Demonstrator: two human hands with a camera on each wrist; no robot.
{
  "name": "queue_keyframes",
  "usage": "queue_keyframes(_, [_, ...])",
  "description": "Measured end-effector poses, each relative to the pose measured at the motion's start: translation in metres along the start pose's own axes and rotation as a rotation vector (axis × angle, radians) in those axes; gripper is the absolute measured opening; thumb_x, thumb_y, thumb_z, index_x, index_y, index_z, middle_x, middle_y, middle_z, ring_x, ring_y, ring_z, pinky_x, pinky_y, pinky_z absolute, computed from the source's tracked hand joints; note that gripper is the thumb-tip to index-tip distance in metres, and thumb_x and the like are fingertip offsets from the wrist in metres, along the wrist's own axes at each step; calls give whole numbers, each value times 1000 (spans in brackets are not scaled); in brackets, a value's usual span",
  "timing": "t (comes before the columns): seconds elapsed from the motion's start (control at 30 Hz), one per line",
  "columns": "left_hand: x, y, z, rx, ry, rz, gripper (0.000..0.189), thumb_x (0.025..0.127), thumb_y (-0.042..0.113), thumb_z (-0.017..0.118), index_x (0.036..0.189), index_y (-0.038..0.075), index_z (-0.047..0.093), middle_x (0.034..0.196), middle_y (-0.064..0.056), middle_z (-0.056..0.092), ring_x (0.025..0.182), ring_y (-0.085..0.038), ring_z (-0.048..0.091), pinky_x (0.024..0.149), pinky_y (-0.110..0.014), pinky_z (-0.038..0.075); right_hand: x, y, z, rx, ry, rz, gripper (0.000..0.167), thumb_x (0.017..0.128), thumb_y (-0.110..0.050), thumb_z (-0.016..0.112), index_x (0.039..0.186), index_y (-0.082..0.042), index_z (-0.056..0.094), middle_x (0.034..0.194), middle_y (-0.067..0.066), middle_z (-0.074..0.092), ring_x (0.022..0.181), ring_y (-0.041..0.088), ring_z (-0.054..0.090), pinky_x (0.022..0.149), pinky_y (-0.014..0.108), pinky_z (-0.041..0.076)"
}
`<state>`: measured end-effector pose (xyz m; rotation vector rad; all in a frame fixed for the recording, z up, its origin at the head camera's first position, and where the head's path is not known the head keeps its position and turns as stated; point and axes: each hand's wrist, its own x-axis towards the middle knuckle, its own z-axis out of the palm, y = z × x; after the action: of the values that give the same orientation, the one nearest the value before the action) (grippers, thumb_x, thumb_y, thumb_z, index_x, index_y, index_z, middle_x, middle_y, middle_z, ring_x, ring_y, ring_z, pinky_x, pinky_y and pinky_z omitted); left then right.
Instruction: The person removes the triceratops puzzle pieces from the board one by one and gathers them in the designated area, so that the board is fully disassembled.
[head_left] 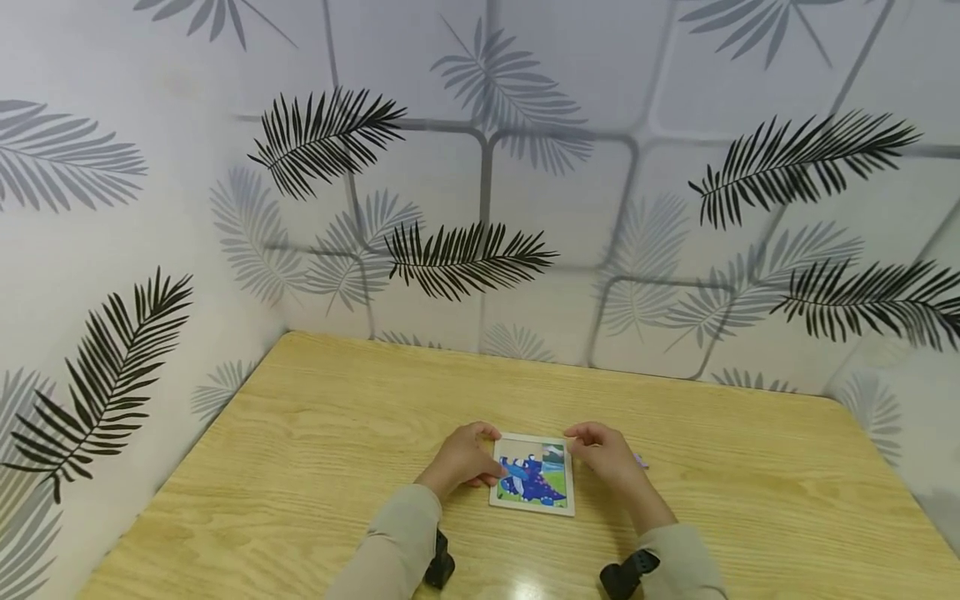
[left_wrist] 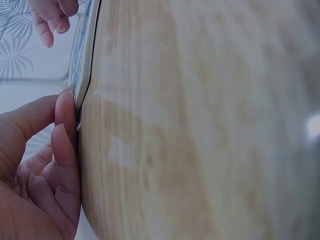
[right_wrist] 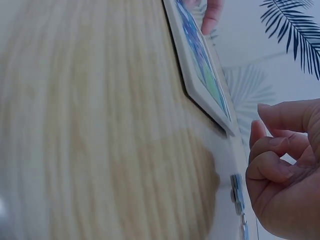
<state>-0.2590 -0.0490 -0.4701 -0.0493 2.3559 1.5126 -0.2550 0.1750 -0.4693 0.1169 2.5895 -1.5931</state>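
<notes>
Here the picture board [head_left: 536,483] is lying on the wooden table [head_left: 360,417], just short of six o'clock in the head view, its pale frame surrounding a blue dinosaur. At nine to ten o'clock of the board, the left hand [head_left: 465,457] is grasping its side, thumb reaching over the picture and forefinger touching the upper corner. Across at two to three o'clock, the right hand [head_left: 606,454] is hovering just beside the board, its fingers curling loosely, with nothing showing in them. Small flat pieces [right_wrist: 237,195] are lying near that hand; in the head view, one purple bit is peeking out at three o'clock of the board. Up at twelve, the leaf-patterned wall [head_left: 555,192] is standing behind it all.
</notes>
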Motion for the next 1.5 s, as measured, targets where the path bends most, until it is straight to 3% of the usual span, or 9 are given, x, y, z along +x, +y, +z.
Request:
queue_keyframes(0.23, [0,2,0,-7,1,-18,36,73,2,79,103,10,60,60,-3,62,47,-9,58,42,-19,40,-3,-5,9,3,-19,-15,21,87,1,62,107,0,63,80,5,49,76,19,45,64,27,38])
queue_keyframes(0.73, [0,2,3,-37,-25,7,36,73,0,78,104,8,61,58,-3,62,47,-10,58,42,-20,41,-7,-1,16,-174,-39,-18,29,84,1,64,113,-5,62,79,5,45,69,18,44,58,29,35])
queue_keyframes(0.97, [2,-1,2,-19,-17,17,36,73,1,79,103,9,61,58,-3,62,47,-10,58,42,-20,41,-3,-4,17,-196,-51,-18,27,83,0,66,109,-5,62,79,6,45,70,19,43,58,29,35])
queue_keyframes(1.5, [-1,-1,-1,-33,-24,-1,36,73,2,79,104,9,61,58,-3,62,47,-10,58,42,-20,41,0,-16,20,-261,-104,77,27,82,0,65,108,-6,57,82,8,49,70,20,47,57,28,37])
